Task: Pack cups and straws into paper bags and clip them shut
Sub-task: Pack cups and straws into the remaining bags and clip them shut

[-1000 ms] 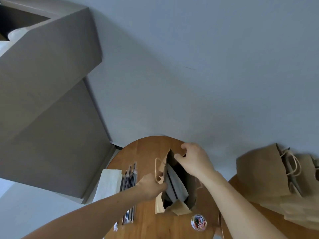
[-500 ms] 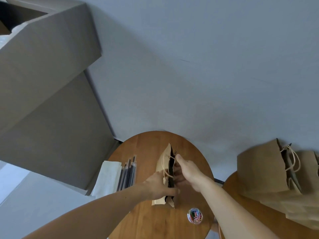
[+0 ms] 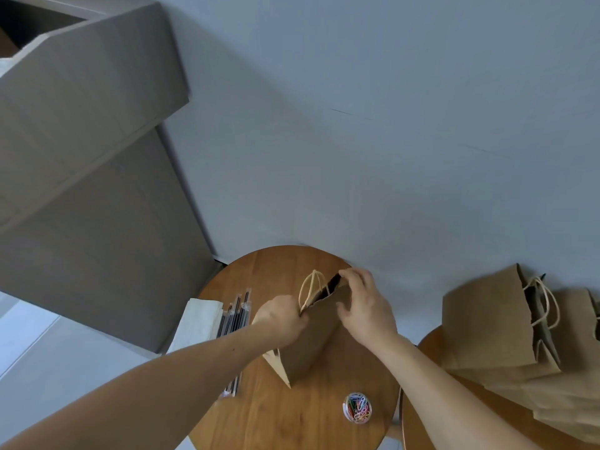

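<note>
**Q:** Hands first: where is the left hand (image 3: 282,316)?

**A:** It pinches the near end of the paper bag (image 3: 311,339) at its mouth. The right hand (image 3: 367,306) pinches the far end, fingers curled over the rim. The paper bag stands on the round table (image 3: 292,423), its mouth pressed nearly flat.

**Q:** How far along?

**A:** The contents are hidden, so it is probably packed. No clip is on it yet. The tub of paper clips (image 3: 357,408) waits near the table's front edge, and wrapped straws (image 3: 237,315) lie to the left. Other bags (image 3: 487,323) rest on the next table.

Head-worn view, steeply downward over the table (image 3: 292,417)
</note>
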### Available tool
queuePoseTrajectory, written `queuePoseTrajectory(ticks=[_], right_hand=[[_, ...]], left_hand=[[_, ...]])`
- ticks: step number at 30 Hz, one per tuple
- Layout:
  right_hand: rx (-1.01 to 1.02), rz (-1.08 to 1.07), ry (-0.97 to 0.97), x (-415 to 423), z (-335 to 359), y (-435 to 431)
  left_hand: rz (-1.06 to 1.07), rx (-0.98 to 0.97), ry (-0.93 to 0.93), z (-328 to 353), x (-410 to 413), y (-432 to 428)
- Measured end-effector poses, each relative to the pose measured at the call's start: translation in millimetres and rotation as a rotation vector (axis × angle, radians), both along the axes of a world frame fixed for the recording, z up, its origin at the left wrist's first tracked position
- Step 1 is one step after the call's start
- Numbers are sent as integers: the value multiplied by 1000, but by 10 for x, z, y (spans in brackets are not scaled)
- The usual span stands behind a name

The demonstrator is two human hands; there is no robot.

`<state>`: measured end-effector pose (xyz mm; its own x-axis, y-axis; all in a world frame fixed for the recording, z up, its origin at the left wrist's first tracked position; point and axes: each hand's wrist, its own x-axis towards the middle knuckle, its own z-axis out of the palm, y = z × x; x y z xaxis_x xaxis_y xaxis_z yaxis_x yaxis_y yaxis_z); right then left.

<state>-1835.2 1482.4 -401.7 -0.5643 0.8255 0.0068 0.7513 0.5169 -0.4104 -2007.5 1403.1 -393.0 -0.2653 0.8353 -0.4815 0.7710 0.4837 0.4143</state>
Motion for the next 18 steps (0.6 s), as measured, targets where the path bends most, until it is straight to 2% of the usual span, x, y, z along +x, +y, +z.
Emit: queuePoseTrajectory(ticks=[2, 6, 12, 18], right_hand=[[36, 82, -96, 62, -16, 99], [81, 117, -240, 96, 26, 174], [82, 98, -195, 107, -80, 113], [62, 91, -160, 126, -167, 136]], left_hand=[[-105, -9, 86, 39, -71, 63], [-249, -9, 180, 78, -174, 179], [-133, 104, 116, -44, -196, 144], [-141, 268, 195, -203, -163, 39]])
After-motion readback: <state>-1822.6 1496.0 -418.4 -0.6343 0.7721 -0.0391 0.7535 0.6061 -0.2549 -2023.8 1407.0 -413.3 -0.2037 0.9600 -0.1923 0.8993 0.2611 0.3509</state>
